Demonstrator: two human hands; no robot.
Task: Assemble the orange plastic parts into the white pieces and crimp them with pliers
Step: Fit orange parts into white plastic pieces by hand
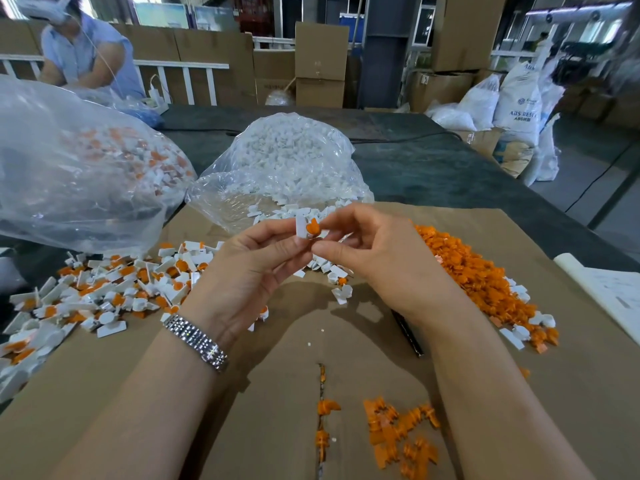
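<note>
My left hand [252, 268] pinches a small white piece [300, 227] upright above the cardboard. My right hand [374, 251] holds an orange part [313, 227] with thumb and forefinger, pressed against the white piece. A long heap of loose orange parts [478, 275] lies to the right of my right hand. Loose white pieces [298, 213] spill from a clear bag [287, 161] just behind my hands. A pile of joined white-and-orange pieces [104, 292] lies to the left. A dark tool handle [408, 334], possibly the pliers, pokes out from under my right wrist.
Brown cardboard [346, 334] covers the dark table. A few orange parts [398, 434] lie near the front edge. A big clear bag [79, 168] with mixed pieces stands at the left. A person [86, 53] works at the far left. White paper [609, 292] lies at the right.
</note>
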